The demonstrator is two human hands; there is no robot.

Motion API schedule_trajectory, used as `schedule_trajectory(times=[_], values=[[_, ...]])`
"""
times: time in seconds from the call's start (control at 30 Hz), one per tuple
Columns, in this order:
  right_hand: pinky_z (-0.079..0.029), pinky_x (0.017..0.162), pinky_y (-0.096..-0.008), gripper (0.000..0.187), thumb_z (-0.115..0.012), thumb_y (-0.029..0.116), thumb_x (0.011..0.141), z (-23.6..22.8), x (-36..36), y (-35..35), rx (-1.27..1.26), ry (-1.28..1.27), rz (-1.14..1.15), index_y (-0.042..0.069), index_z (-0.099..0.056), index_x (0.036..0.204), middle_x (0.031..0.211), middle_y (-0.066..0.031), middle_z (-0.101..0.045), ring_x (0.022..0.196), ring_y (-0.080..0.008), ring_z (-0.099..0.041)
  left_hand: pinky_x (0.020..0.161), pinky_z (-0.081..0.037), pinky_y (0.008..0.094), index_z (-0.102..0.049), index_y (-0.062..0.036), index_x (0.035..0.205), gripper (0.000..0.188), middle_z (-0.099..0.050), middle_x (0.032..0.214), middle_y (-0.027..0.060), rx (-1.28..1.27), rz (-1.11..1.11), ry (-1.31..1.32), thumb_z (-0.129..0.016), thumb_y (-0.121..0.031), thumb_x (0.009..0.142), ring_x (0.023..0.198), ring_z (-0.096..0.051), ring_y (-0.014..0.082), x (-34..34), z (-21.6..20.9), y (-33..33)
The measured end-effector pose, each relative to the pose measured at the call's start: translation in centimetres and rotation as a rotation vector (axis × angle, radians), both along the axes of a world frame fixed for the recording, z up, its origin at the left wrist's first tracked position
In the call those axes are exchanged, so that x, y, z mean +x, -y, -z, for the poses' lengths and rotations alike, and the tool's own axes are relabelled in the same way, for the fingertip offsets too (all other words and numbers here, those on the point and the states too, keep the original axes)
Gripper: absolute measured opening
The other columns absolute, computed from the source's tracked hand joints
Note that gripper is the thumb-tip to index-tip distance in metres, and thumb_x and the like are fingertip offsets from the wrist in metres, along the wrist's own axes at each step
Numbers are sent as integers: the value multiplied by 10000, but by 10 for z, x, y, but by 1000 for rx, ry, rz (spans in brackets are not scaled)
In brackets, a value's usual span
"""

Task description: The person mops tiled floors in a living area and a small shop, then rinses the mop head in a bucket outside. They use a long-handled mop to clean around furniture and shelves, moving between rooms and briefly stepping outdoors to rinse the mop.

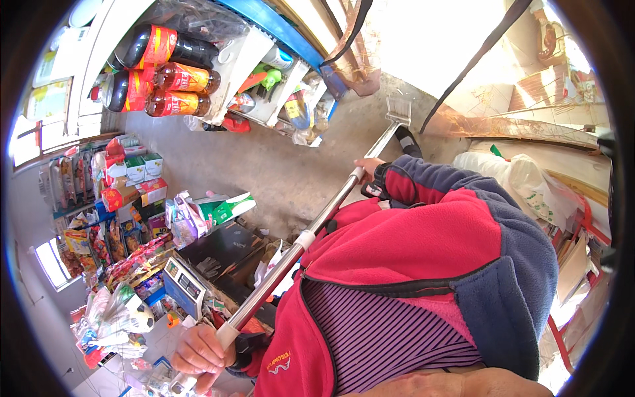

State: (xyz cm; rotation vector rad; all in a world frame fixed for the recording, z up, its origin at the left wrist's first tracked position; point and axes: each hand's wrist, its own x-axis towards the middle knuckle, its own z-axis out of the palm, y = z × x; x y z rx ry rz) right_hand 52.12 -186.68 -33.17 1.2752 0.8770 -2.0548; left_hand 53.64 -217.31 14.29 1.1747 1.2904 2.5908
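Observation:
A long silver pole [331, 202] with white collars runs slantwise across my body. Its far end carries a pale rectangular head [398, 109] that rests on the floor, and I cannot make out its exact kind. My left hand [200, 354] is closed round the near end of the pole, at the lower left. Higher up the shaft my right hand [369, 167] grips it, with a dark band at the wrist. One of my feet [408, 142], in dark footwear, shows beside the pole's head.
Shelves at the upper left hold dark drink bottles [178, 79] and other packages. Boxes [135, 172] and bagged goods crowd the left side. A scale [185, 286] stands near my left hand. Translucent curtain strips [456, 126] hang by the bright doorway; white bags [509, 175] lie at right.

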Motion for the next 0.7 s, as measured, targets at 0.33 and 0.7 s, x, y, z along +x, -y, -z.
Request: schedule_trajectory(times=[0.33,0.7], values=[[-579,760,-505,322,-592,207,918,-92,-10,2,-212,68,79,-56,-483,1068,942,-218,-617,818,-346,-667,389,-384,142,-405,-128,724,446,-465,647,-33,140,-82,58,-848,-180,699,414,-484,30,-18,-16,-23],[-334,423,-283,392,-553,431,929,-163,-17,6,-376,-9,-141,45,-598,978,930,-159,-690,751,-190,-665,424,-380,148,-392,-146,691,471,-453,581,-48,37,-23,99,-854,-237,695,409,-450,25,-60,-26,-60]])
